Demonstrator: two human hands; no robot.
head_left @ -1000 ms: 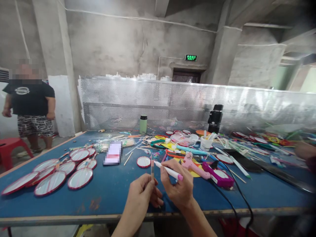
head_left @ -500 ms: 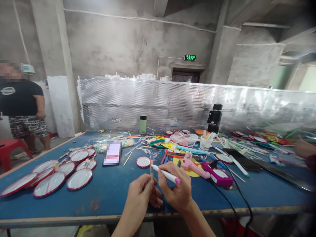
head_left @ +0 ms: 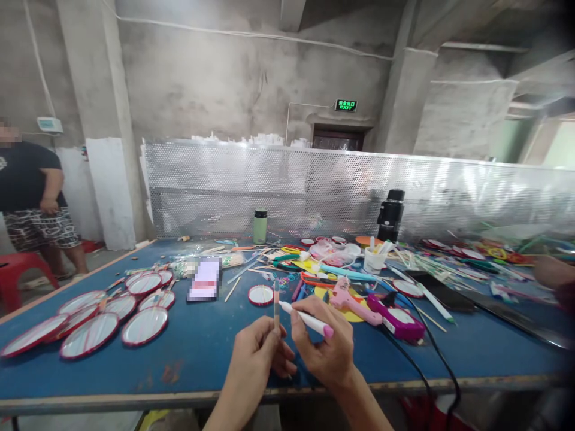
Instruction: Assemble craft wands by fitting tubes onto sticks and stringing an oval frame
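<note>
My left hand (head_left: 258, 350) is closed round a thin flat wooden stick (head_left: 277, 308), held upright over the front of the table. In my right hand (head_left: 326, 344) is a white marker pen (head_left: 309, 321) with a pink end, gripped like a pencil. Its tip points left at the stick; whether the two touch I cannot tell. Just beyond the stick lies a small round white disc with a red rim (head_left: 261, 295). To the right of my right hand rest a pink glue gun (head_left: 354, 301) and a purple device (head_left: 395, 317).
Several red-rimmed discs (head_left: 144, 326) lie at the left, near a phone (head_left: 205, 279). A green bottle (head_left: 260, 226), a black flask (head_left: 390, 215) and a white cup of pens (head_left: 375, 258) stand behind. Black cables (head_left: 411, 359) cross the right side. A person (head_left: 33, 185) stands at far left.
My right hand has shifted slightly right, drawing the marker pen a little away from the stick. My left hand stays in place. The person at far left has moved left.
</note>
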